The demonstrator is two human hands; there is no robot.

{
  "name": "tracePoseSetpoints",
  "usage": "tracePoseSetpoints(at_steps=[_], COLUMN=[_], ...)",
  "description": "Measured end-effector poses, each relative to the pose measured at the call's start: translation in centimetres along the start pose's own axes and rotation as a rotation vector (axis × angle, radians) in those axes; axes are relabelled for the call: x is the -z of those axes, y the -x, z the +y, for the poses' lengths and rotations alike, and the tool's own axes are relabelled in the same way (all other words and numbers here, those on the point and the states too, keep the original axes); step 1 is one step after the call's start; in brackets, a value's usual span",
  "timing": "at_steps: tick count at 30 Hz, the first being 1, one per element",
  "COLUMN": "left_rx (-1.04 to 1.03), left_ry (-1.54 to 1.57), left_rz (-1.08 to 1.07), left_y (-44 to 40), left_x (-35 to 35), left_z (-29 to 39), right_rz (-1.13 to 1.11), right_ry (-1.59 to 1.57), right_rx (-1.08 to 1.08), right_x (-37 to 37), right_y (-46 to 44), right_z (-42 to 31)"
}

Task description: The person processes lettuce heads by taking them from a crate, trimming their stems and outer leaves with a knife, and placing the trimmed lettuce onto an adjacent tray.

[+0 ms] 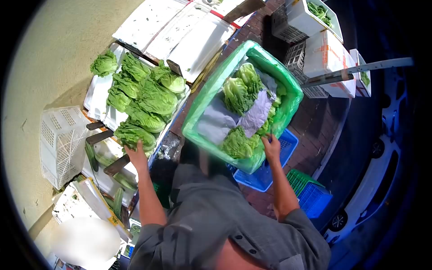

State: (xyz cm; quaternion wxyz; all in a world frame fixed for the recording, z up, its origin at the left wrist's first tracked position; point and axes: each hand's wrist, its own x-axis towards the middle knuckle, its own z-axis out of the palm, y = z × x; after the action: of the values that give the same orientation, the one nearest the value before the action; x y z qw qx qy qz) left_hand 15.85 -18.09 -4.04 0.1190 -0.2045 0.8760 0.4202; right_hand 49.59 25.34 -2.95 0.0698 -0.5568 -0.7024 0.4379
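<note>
My left hand [137, 155] grips the near end of a lettuce head [134, 134] at the front of a lettuce pile [155, 96] on white foam boxes. Its thumb and fingers press around the leaves. To the right, a crate lined with green plastic [203, 95] holds lettuce heads [243, 87], a purple-grey sheet [256, 112] and another lettuce [238, 143] near its front. My right hand [271, 147] is at the crate's near right rim with fingers curled together. Whether they pinch the liner or a leaf is hidden.
A blue basket [256, 180] sits under the lined crate, with green and blue baskets [310, 195] nearby. White foam boxes [328, 58] stand at the upper right. A white plastic crate [63, 144] and long green gourds [118, 201] are at left. A white car [373, 184] stands beyond the kerb.
</note>
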Motion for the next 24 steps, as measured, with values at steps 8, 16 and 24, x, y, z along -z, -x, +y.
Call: tracePoseSetpoints(at_steps=[8,16,24], left_rx=[-0.056,0.293,0.177], left_ry=[-0.066,0.127,0.153], left_rz=[0.01,-0.325,-0.671], left_y=[4.4,8.2,8.8], left_x=[2.4,3.0,-2.3], left_z=[0.4,-3.0,1.0], right_rz=[-0.125,-0.338,-0.566], right_ry=[0.522,0.875,0.937], right_rx=[0.76,0.639,0.742], right_x=[-10.9,-15.4,-11.2], right_y=[-16.4,-21.6,-17.0], right_z=[-18.3,-19.7,-21.3])
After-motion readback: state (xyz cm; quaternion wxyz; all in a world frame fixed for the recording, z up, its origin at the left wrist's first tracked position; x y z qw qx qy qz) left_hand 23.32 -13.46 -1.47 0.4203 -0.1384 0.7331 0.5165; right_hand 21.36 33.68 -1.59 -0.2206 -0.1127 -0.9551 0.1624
